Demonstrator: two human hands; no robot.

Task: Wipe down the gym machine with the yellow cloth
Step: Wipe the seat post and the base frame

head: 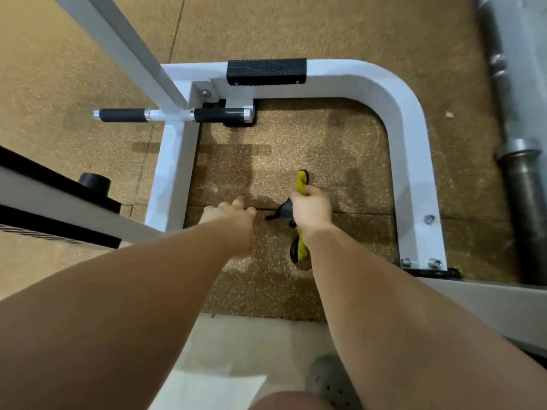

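At the far left of the frame a padded black-and-grey part of the gym machine cuts in, with a round black knob on it, and above it a white post slants toward the upper left corner. Just right of that post a crossbar with black foam grips sticks out sideways. The left hand reaches out at mid-frame over the speckled floor, fingers loose and only lightly bent, holding nothing that shows. Just beside it, the right hand is closed in a fist round the yellow cloth, which is bunched into a roll; one end pokes out above the fist and the other hangs below the wrist, and a dark flap shows at the side, though whether it is the cloth's backing is unclear. The cloth looks soft, light and limp, so it should fold round the tubing easily; spreading it flat under the palm would probably cover more than the roll does. Around both hands curves the white base tube, with a ribbed black tread pad at upper centre. A steel barbell lies along the right edge.
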